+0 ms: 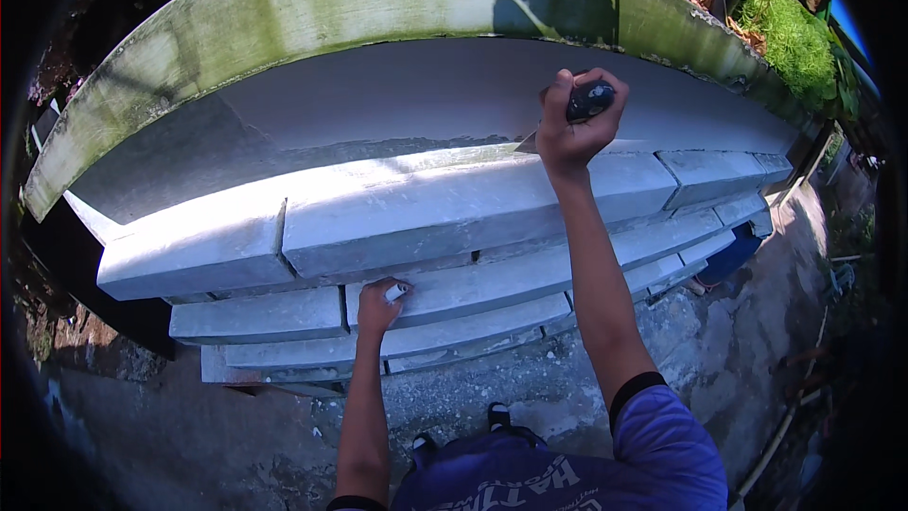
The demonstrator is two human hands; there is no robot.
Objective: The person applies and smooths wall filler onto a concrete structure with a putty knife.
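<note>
My right hand [572, 137] grips a trowel or scraper by its black handle [589, 102]. Its thin metal blade [526, 145] points down and left, at the back edge of the top row of pale grey concrete blocks [426, 213], beside a smooth grey inner surface [397, 85]. The tip's contact is hard to make out. My left hand [376, 308] is on the middle row of blocks [482, 286], closed on a small white cylindrical object [395, 292].
A mossy curved concrete rim [378, 5] arches along the back. Plants [783, 38] grow at the upper right. Below the stepped blocks lies a mottled concrete floor [605, 360], where my feet stand. A long pole [778, 435] and a dark blue object [733, 255] are at the right.
</note>
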